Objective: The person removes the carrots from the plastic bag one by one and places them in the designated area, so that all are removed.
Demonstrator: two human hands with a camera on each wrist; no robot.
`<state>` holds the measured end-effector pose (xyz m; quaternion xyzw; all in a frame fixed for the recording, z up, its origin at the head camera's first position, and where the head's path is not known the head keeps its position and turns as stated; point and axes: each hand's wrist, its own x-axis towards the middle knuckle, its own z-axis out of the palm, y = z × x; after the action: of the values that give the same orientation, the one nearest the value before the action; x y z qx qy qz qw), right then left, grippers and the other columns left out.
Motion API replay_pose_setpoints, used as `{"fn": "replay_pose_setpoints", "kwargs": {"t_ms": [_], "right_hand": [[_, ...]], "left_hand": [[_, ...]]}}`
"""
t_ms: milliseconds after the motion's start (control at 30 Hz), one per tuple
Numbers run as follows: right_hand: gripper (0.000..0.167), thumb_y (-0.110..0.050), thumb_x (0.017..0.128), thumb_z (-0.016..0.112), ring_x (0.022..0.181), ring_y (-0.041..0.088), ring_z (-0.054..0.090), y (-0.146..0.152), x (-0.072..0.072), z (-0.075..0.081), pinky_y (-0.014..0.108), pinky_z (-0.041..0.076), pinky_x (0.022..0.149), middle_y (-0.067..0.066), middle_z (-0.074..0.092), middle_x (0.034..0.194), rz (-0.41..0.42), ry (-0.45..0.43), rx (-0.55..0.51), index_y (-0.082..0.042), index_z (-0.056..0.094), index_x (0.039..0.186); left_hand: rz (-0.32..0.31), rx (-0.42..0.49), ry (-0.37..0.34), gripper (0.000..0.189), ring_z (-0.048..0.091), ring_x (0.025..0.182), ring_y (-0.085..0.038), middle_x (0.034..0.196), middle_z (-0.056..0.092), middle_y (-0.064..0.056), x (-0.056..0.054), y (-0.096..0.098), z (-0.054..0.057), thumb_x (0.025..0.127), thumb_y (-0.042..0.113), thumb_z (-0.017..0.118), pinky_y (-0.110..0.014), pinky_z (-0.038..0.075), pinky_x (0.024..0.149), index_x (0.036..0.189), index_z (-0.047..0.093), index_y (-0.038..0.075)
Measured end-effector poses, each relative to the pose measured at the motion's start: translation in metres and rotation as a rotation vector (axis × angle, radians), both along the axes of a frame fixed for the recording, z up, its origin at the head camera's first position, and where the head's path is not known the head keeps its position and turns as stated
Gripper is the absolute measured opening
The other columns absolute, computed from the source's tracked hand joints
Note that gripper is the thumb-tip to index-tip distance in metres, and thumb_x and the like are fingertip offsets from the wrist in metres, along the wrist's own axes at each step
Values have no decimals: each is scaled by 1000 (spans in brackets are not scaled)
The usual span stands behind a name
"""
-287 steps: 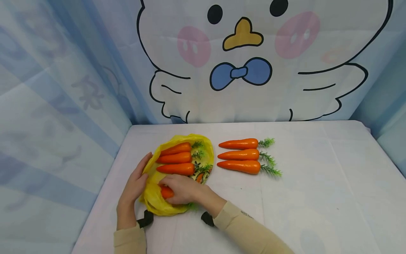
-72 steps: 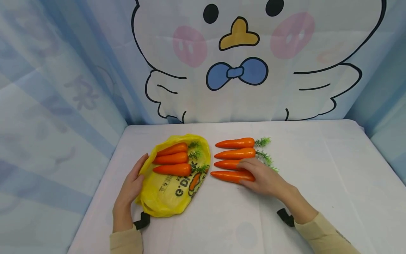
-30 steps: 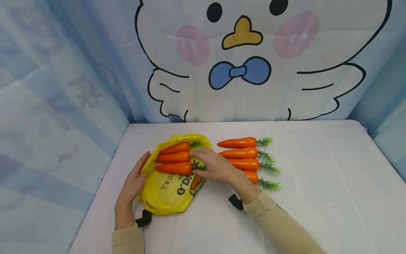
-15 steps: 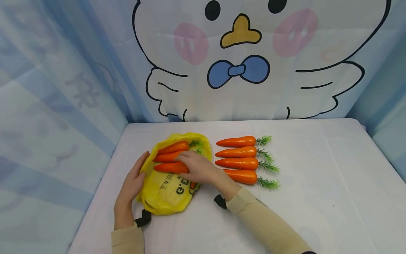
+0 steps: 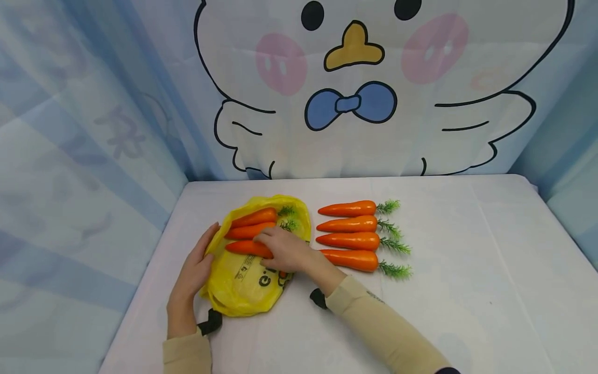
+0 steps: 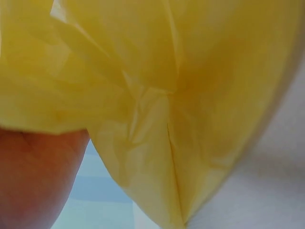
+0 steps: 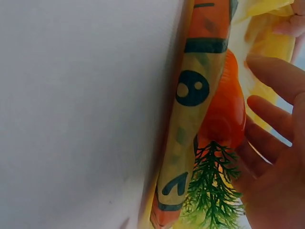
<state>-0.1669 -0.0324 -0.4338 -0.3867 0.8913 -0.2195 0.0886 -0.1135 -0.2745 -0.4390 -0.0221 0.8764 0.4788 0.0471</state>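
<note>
In the head view a yellow plastic bag (image 5: 238, 298) lies mouth-up on the table, with dark print inside. My left hand (image 5: 193, 272) holds its left edge; bag film fills most of the left wrist view. Inside lie three orange toy carrots with green tops: the back carrot (image 5: 254, 217), the middle carrot (image 5: 247, 231) and the front carrot (image 5: 245, 248). My right hand (image 5: 287, 249) reaches over the front carrot's thick end, fingers behind it and thumb in front. In the right wrist view the fingers lie loosely spread beside the carrot (image 7: 224, 114). The thumb is hidden there.
Right of the bag several carrots lie in a column, among them the topmost carrot (image 5: 348, 209) and the lowest carrot (image 5: 352, 259), green tops to the right. The table (image 5: 467, 270) has a white cloth. A printed curtain (image 5: 350, 145) hangs behind.
Earlier my right hand took a carrot from the bag's front and laid it lowest in the right column. It then returned over the bag to the front carrot. The left hand has stayed.
</note>
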Motion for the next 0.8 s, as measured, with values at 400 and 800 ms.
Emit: {"fn": "replay_pose_setpoints", "kwargs": {"t_ms": [400,800], "right_hand": [[45,-30,93,74,124,20,52,-7,4,-7,32,40,110,2,59,134,-46,95,86,-13,61,133],[41,-27,94,73,120,19,56,-9,4,-8,32,42,108,1,62,131,-71,92,71,-14,63,132]], "left_hand": [[2,-8,-6,67,14,153,-30,166,21,-6,0,0,1,99,0,32,-55,12,121,163,23,19],[0,-8,-6,66,14,152,-30,167,21,-6,0,1,1,99,0,31,-55,12,121,162,23,18]]}}
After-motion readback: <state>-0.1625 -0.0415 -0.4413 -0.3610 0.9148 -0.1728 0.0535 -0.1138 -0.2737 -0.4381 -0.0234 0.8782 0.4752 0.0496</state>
